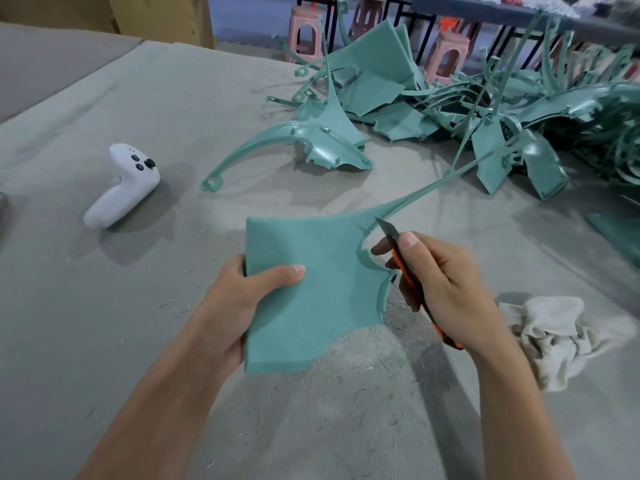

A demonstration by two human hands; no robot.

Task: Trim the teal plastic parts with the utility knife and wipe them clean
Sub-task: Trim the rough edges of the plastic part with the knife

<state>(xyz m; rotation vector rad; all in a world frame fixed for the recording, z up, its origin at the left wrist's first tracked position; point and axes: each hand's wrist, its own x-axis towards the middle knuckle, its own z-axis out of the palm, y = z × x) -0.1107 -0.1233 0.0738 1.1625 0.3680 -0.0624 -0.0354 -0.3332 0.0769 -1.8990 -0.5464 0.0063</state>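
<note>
Teal plastic panel (pixel 311 306) pinched by left hand (pixel 235 306)
Right hand (pixel 446 289) grips orange utility knife (pixel 403 268), blade at notched edge; crumpled white cloth (pixel 561 334) nearby.

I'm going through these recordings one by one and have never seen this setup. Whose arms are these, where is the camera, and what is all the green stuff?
There is no machine here. A person works with bare hands, and the single camera sits on their head, looking forward and down.

The left hand grips a flat teal part by its edge, thumb on top. The right hand holds a knife with an orange handle. Its blade tip is close to where a thin arm leaves the part.

The table is covered in grey cloth and strewn with shavings. On it lie a rag at the right, a white controller at the left, one curved part alone, and a pile of more parts behind.
</note>
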